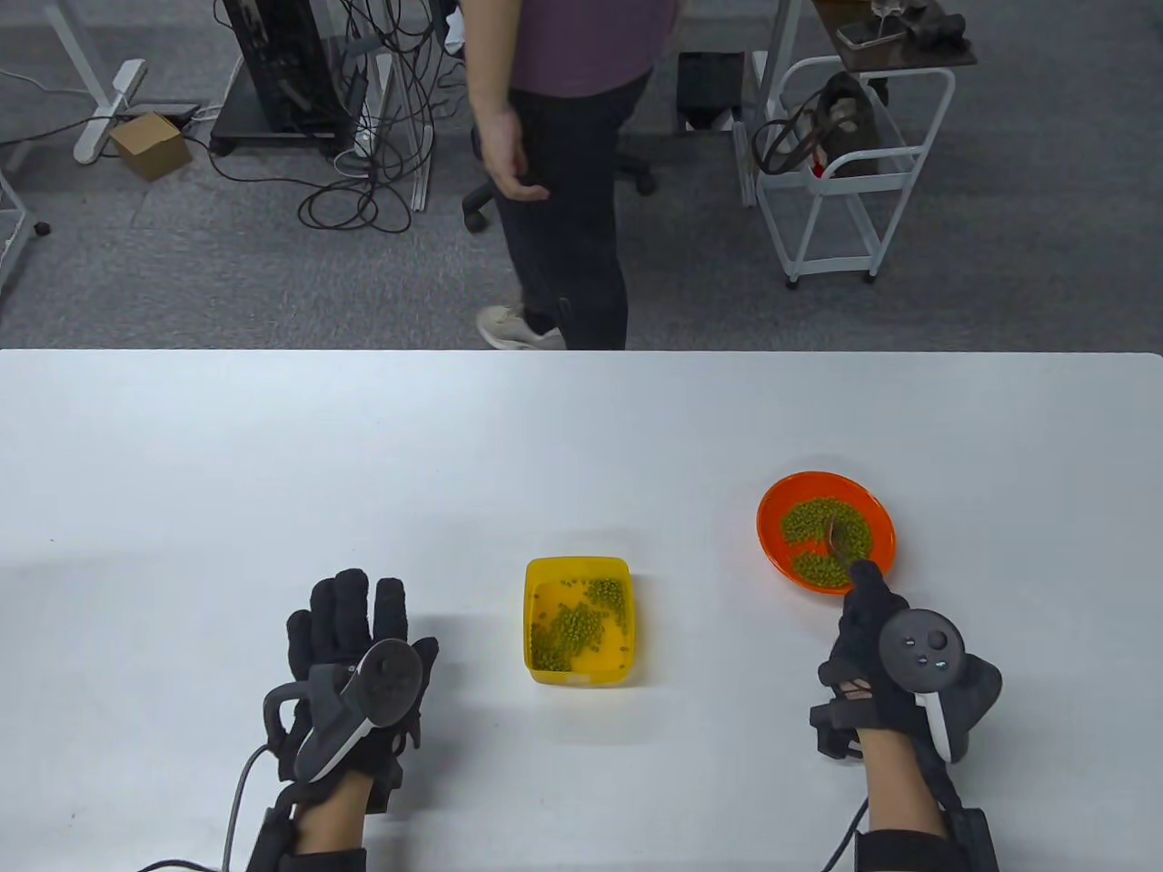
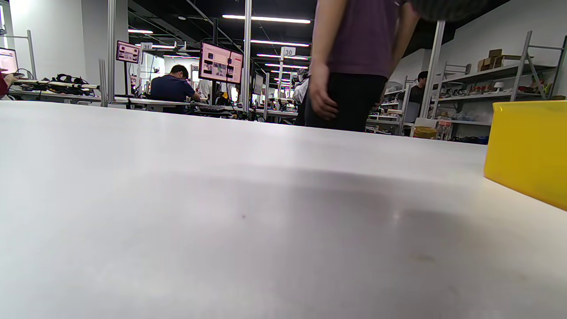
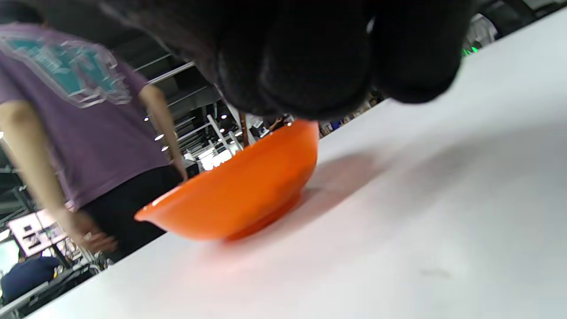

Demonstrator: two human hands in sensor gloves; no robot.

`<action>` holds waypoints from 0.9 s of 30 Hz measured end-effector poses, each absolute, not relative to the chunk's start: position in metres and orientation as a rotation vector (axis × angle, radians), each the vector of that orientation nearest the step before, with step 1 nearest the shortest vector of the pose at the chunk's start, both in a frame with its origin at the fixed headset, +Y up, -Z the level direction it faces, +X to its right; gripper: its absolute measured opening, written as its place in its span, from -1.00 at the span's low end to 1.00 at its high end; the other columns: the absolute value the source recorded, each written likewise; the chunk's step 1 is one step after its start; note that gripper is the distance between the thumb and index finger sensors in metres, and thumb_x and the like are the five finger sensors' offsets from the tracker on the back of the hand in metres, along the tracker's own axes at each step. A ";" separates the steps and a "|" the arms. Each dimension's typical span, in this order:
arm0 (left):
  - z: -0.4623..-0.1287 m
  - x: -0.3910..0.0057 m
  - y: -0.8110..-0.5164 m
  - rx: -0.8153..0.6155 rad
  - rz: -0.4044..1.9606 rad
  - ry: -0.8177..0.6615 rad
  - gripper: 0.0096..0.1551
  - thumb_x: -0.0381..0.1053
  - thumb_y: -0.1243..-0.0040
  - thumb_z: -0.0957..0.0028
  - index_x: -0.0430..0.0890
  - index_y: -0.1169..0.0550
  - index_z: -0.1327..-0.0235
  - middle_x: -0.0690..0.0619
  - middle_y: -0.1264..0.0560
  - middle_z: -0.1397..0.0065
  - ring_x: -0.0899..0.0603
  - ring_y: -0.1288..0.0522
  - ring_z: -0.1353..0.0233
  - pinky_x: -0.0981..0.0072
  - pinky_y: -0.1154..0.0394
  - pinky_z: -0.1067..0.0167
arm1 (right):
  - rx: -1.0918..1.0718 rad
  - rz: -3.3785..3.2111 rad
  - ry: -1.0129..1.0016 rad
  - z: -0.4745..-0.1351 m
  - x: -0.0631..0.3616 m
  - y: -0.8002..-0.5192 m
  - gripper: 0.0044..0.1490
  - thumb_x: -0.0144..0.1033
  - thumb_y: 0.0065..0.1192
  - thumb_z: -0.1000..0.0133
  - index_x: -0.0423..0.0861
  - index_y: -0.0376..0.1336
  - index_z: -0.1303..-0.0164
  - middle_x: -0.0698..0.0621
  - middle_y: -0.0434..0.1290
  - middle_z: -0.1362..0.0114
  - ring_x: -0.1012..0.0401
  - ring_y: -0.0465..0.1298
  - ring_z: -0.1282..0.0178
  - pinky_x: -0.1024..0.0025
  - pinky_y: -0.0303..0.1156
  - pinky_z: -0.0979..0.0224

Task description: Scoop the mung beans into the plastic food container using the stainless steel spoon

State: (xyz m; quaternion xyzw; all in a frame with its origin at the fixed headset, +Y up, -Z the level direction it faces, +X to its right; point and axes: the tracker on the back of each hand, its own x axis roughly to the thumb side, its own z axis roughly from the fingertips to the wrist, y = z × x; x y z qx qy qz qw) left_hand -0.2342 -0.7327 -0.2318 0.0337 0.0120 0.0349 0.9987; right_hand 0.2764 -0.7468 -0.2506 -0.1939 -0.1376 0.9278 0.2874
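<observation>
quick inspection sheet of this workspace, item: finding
surface: white table, nothing spilled that I can see
job's things: yellow container partly filled with mung beans; orange bowl holds more beans; spoon is in the bowl
clutter: nothing seen
grippers: right hand holds the spoon; left hand rests flat on the table
cables: glove leads at the near edge; tangle on the floor
surroundings: bystander, white cart, cardboard box
</observation>
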 end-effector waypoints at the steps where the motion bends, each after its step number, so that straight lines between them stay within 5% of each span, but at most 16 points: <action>1: -0.232 -0.234 -0.733 0.067 0.069 0.024 -0.08 0.30 0.04 -0.03 0.04 0.08 -0.54 -0.17 0.36 -0.60 -0.37 0.30 -0.60 -0.37 0.31 -0.43 | -0.529 2.440 -0.350 -0.250 0.279 -0.748 -0.42 -0.16 0.18 -0.11 0.07 0.30 -0.38 0.20 0.53 -0.08 0.22 0.62 0.17 0.09 0.56 -0.11; 18: -0.232 -0.234 -0.734 0.055 0.073 0.026 -0.08 0.30 0.04 -0.03 0.03 0.08 -0.54 -0.18 0.36 -0.60 -0.37 0.29 -0.60 -0.37 0.31 -0.43 | -0.666 2.116 -0.064 -0.248 0.300 -0.769 -0.36 -0.06 0.19 -0.14 0.07 0.21 -0.45 0.07 0.52 -0.14 0.19 0.60 0.08 0.08 0.52 -0.14; 27: -0.232 -0.235 -0.734 0.050 0.068 0.027 -0.07 0.30 0.04 -0.03 0.04 0.09 -0.54 -0.18 0.36 -0.60 -0.37 0.29 -0.60 -0.37 0.31 -0.43 | -0.630 2.230 -0.037 -0.250 0.290 -0.767 -0.31 0.02 0.18 -0.15 0.17 0.14 -0.52 -0.05 0.33 -0.41 0.11 0.53 -0.10 0.05 0.45 -0.24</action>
